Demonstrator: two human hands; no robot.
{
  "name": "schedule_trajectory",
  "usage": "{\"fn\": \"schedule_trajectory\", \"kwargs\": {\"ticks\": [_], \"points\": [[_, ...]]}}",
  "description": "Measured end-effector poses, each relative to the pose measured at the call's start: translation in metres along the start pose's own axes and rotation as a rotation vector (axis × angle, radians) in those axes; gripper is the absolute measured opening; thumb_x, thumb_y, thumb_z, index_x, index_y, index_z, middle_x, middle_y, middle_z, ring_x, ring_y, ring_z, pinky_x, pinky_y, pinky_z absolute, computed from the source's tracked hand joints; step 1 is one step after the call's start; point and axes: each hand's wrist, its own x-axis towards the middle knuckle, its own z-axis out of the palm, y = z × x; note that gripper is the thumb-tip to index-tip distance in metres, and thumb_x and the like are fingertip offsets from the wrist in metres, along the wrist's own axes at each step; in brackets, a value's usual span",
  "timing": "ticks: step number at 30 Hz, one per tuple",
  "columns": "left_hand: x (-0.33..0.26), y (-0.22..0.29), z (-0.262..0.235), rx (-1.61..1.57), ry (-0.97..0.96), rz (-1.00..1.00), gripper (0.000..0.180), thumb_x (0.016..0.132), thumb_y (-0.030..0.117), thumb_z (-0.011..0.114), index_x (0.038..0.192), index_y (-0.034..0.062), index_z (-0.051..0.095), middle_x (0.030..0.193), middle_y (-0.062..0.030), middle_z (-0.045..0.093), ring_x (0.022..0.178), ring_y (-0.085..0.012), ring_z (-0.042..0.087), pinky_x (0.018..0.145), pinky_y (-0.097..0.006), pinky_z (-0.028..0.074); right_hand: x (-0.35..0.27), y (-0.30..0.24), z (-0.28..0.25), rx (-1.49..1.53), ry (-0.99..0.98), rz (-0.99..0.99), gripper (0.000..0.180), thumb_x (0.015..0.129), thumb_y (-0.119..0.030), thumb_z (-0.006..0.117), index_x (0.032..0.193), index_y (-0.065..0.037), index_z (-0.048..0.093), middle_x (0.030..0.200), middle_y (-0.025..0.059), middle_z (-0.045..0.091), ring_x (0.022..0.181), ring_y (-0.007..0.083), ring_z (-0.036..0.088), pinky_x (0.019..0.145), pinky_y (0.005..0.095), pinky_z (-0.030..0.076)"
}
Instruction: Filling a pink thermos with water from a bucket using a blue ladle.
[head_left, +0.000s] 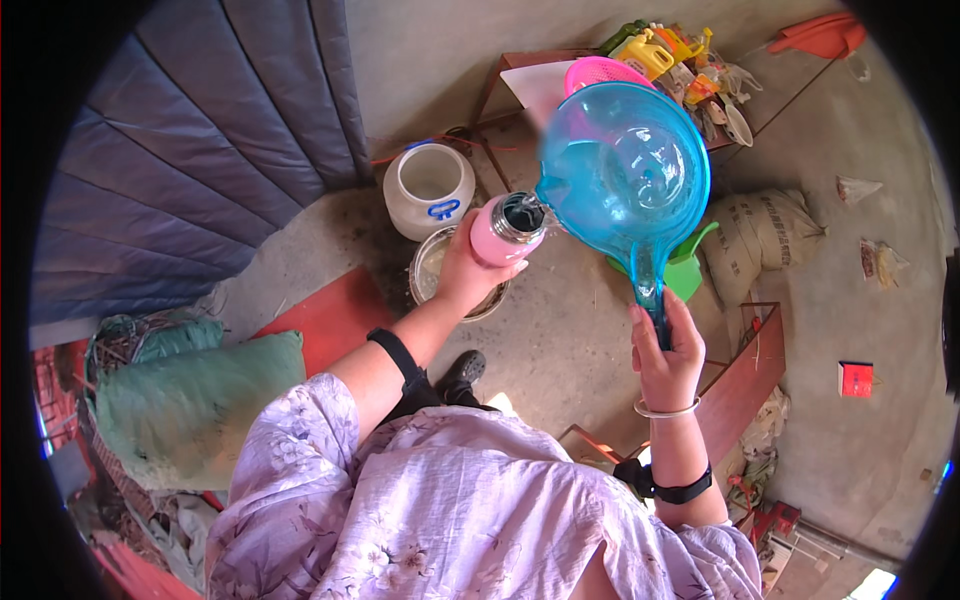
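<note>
My left hand (466, 268) is wrapped round a pink bottle (490, 240) with a bare metal neck and an open mouth. In my right hand (668, 350) is the handle of a translucent blue water ladle (625, 170), tilted toward the bottle. Clear water runs from the ladle's spout, at its left edge, into the bottle's mouth, and some splashes beside the neck. More water lies in the ladle's bowl. Below the bottle, partly hidden by my left hand, stands a round basin (428, 270) on the floor.
A white plastic bucket (432, 180) stands behind the basin. At the back right, a table holds a pink strainer (600, 72) and yellow bottles (645, 55). A green plastic container (685, 272) and a woven sack (760, 235) sit right; a green sack (205, 405) lies left.
</note>
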Motion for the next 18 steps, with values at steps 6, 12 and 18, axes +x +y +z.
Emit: {"fn": "schedule_trajectory", "kwargs": {"ticks": [6, 12, 18], "points": [[0.002, -0.003, -0.001, 0.042, -0.010, -0.032, 0.075, 0.060, 0.020, 0.088, 0.122, 0.0084, 0.047, 0.114, -0.0089, 0.061, 0.108, -0.0236, 0.058, 0.092, -0.035, 0.046, -0.001, 0.003, 0.003, -0.132, 0.027, -0.097, 0.028, 0.083, -0.004, 0.070, 0.111, -0.001, 0.063, 0.072, -0.0024, 0.056, 0.061, 0.0040, 0.046, 0.058, 0.0191, 0.041], [0.006, -0.012, 0.003, 0.051, -0.036, -0.044, 0.079, 0.061, 0.022, 0.089, 0.124, 0.0076, 0.043, 0.118, -0.0097, 0.058, 0.111, -0.0230, 0.057, 0.094, -0.035, 0.046, -0.003, -0.004, 0.005, -0.270, 0.057, -0.235, 0.031, 0.082, -0.004, 0.071, 0.112, 0.000, 0.063, 0.079, 0.0038, 0.062, 0.063, 0.0074, 0.053, 0.061, 0.0218, 0.045], [0.014, -0.018, 0.013, -0.002, -0.069, -0.041, 0.079, 0.062, 0.020, 0.089, 0.125, 0.0071, 0.043, 0.118, -0.0094, 0.058, 0.111, -0.0216, 0.056, 0.095, -0.034, 0.045, 0.002, -0.009, 0.004, -0.488, 0.047, -0.474, 0.031, 0.081, -0.005, 0.071, 0.110, -0.001, 0.063, 0.086, 0.0150, 0.066, 0.066, 0.0239, 0.064, 0.062, 0.0291, 0.051]]}}
